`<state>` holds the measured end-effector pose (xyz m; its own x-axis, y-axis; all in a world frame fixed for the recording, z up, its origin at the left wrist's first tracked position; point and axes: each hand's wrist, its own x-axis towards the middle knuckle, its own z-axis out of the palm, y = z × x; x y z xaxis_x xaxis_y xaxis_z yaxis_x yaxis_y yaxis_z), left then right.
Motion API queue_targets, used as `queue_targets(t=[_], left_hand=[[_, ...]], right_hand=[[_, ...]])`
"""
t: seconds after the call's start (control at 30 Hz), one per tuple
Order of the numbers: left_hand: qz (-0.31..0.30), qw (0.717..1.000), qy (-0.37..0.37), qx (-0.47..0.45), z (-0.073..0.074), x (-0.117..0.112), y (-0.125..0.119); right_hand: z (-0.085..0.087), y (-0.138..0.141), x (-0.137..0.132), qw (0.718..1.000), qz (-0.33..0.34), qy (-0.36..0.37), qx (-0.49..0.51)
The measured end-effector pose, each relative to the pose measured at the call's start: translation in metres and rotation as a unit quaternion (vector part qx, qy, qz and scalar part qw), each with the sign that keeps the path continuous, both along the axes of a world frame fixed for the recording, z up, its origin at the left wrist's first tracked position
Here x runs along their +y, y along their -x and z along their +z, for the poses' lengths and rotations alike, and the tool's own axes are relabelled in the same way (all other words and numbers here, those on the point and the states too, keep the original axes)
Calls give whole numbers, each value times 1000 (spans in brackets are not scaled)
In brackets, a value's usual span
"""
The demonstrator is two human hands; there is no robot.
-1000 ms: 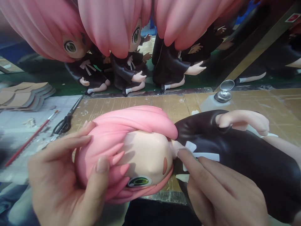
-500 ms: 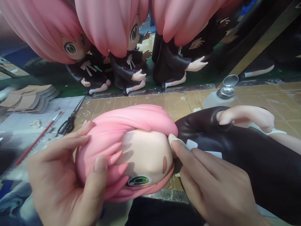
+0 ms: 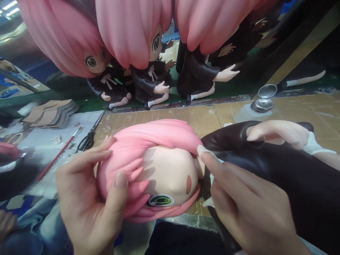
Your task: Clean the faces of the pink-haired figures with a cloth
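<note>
Beyond your hands you have a cardboard-covered bench [image 3: 202, 118] running into a green mat [image 3: 79, 101]. To your left lies grey paper [image 3: 47, 141] with stacked cardboard cutouts [image 3: 50, 113] on it. Ceiling lights [image 3: 9, 6] glow at far upper left.

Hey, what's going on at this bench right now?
A person has a large pink-haired doll lying on its side on the workbench. The left hand cups the doll's head, thumb on the hair. The right hand rests on the black dress, fingertips at the neck. More such dolls sit in a row behind. Scissors and a red brush lie to the left, a small metal-capped container to the right.
</note>
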<state>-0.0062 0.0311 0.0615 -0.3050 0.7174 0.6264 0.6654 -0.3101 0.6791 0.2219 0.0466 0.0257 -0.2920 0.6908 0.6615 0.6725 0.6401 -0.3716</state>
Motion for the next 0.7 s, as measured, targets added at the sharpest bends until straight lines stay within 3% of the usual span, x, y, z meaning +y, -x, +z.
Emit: queue_targets(t=[0.2, 0.37, 0.57, 0.7], left_hand=[[-15, 1000, -21, -8, -3, 1, 1], [-9, 1000, -5, -6, -2, -2, 0], [-12, 1000, 1, -11, -1, -5, -1], [-6, 1000, 6, -5, 0, -6, 0]], right_hand=[[-9, -16, -6, 998, 36, 3, 44], [-14, -13, -4, 999, 29, -12, 0], [-12, -5, 0, 996, 88, -17, -4], [-14, -3, 3, 995, 89, -3, -48]])
